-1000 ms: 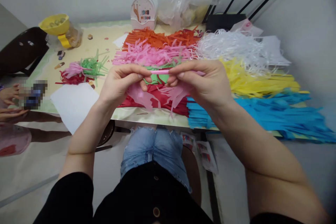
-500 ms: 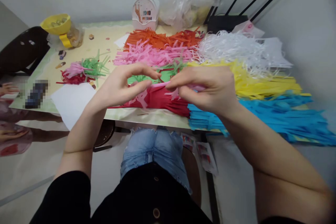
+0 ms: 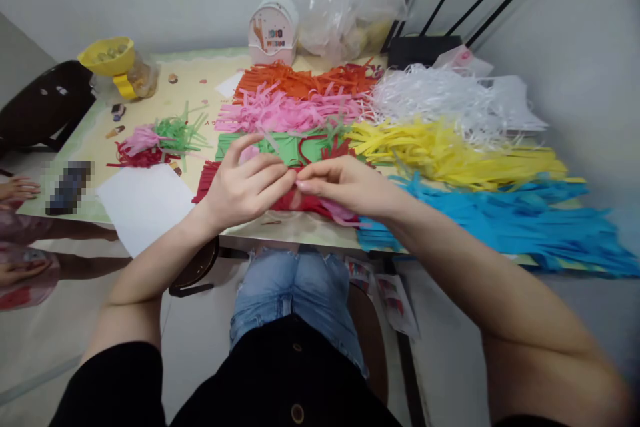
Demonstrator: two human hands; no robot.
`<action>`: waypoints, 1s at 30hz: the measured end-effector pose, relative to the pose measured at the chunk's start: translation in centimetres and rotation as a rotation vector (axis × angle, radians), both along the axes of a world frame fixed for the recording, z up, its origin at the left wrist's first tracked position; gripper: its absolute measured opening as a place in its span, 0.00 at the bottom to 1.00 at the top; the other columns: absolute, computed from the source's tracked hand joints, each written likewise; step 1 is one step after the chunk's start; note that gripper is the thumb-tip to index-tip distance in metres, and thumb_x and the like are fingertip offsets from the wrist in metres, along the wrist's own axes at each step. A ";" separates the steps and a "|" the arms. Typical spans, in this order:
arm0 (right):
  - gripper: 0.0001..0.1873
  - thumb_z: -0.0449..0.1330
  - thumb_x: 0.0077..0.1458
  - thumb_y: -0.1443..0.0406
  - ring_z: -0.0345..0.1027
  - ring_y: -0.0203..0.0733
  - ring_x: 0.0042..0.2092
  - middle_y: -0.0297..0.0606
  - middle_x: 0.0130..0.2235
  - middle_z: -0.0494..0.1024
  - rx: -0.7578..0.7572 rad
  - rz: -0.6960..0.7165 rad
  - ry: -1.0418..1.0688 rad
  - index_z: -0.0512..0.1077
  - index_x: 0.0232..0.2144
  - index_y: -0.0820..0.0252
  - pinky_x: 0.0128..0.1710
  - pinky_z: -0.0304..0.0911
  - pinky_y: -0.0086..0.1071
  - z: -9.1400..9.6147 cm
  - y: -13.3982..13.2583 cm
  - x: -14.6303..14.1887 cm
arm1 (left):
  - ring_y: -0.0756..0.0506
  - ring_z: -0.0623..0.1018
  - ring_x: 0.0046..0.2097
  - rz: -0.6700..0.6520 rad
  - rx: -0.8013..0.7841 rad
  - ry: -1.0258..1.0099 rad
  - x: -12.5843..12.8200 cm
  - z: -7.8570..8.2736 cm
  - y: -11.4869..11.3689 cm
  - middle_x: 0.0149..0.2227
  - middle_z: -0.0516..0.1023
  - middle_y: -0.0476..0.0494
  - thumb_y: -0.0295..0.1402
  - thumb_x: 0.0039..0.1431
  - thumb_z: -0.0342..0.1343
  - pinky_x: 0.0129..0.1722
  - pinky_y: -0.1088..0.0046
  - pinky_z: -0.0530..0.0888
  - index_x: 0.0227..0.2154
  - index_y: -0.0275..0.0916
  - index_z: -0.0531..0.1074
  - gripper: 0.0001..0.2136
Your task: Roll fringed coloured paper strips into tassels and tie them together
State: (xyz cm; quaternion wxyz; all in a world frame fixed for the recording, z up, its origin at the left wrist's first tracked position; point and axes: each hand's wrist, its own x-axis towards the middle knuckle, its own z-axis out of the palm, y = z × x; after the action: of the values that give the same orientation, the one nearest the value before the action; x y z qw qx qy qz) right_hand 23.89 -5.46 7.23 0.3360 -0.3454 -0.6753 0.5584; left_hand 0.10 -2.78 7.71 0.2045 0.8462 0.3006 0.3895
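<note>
My left hand (image 3: 245, 187) and my right hand (image 3: 343, 183) meet above the table, fingertips pinched together. Between them they hold a pink fringed paper strip (image 3: 340, 212), whose loose tails hang below the right hand; its middle is hidden by my fingers. More pink shows behind the left fingers. Directly beneath lies a stack of red fringed paper (image 3: 205, 180). Green fringed paper (image 3: 287, 147) lies just behind it. Close by on the right is a blue fringed pile (image 3: 530, 223), with a yellow one (image 3: 465, 157) beyond.
Farther back are pink (image 3: 295, 110), orange (image 3: 310, 80) and white (image 3: 430, 100) fringe piles. To the left lie a small tassel bunch (image 3: 145, 145), a white sheet (image 3: 145, 200) and a blurred dark object (image 3: 69, 187). Another person's hand (image 3: 20, 188) rests at the left edge.
My hands have come together from a little apart, the right one moving left and slightly down. The stretched pink strip between them is now mostly hidden by the fingers.
</note>
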 end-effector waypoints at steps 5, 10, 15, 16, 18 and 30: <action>0.21 0.78 0.46 0.52 0.71 0.33 0.25 0.32 0.24 0.81 -0.281 -0.022 0.287 0.77 0.31 0.60 0.30 0.66 0.28 -0.8 -0.3 -2.5 | 0.40 0.86 0.42 0.066 0.138 0.023 -1.3 -2.0 0.4 0.34 0.86 0.46 0.51 0.62 0.64 0.69 0.41 0.64 0.40 0.51 0.84 0.12; 0.20 0.76 0.51 0.51 0.75 0.34 0.29 0.31 0.25 0.81 -0.155 -0.042 0.440 0.77 0.35 0.59 0.39 0.72 0.30 -0.1 1.0 -4.4 | 0.41 0.86 0.41 0.270 0.243 -0.182 -0.4 -3.2 1.0 0.38 0.88 0.44 0.46 0.64 0.65 0.71 0.46 0.64 0.38 0.49 0.84 0.10; 0.22 0.70 0.56 0.45 0.81 0.40 0.39 0.35 0.32 0.84 0.048 -0.073 0.469 0.76 0.37 0.56 0.46 0.74 0.35 0.3 5.3 -6.2 | 0.44 0.86 0.45 0.378 -0.026 -0.569 1.4 -2.6 2.5 0.42 0.88 0.44 0.42 0.64 0.66 0.55 0.64 0.79 0.42 0.45 0.86 0.10; 0.22 0.70 0.56 0.45 0.80 0.41 0.39 0.35 0.32 0.83 0.076 -0.079 0.471 0.75 0.38 0.56 0.47 0.73 0.35 0.3 6.3 -6.7 | 0.44 0.86 0.44 0.376 -0.117 -0.637 1.6 -2.4 3.1 0.41 0.88 0.43 0.43 0.62 0.67 0.51 0.67 0.80 0.41 0.44 0.86 0.11; 0.21 0.69 0.57 0.46 0.79 0.40 0.37 0.33 0.30 0.81 0.125 -0.123 0.460 0.71 0.39 0.55 0.45 0.73 0.35 0.2 7.9 -7.7 | 0.45 0.85 0.43 0.367 -0.242 -0.760 1.8 -2.4 4.4 0.41 0.88 0.42 0.46 0.60 0.68 0.47 0.70 0.80 0.39 0.41 0.87 0.14; 0.17 0.53 0.68 0.66 0.79 0.46 0.48 0.48 0.47 0.85 0.367 -0.507 -0.659 0.81 0.46 0.64 0.53 0.70 0.37 -2.5 33.8 -1.6 | 0.51 0.83 0.34 0.485 -0.277 -1.230 -2.9 -1.6 11.2 0.29 0.82 0.53 0.44 0.49 0.77 0.47 0.71 0.82 0.32 0.43 0.83 0.14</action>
State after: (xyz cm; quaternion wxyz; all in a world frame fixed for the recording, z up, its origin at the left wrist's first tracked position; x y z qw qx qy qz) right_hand 22.26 28.31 4.76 0.2851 -0.5937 -0.7282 0.1900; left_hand -2.78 8.45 6.15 0.3517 0.3448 0.3582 0.7932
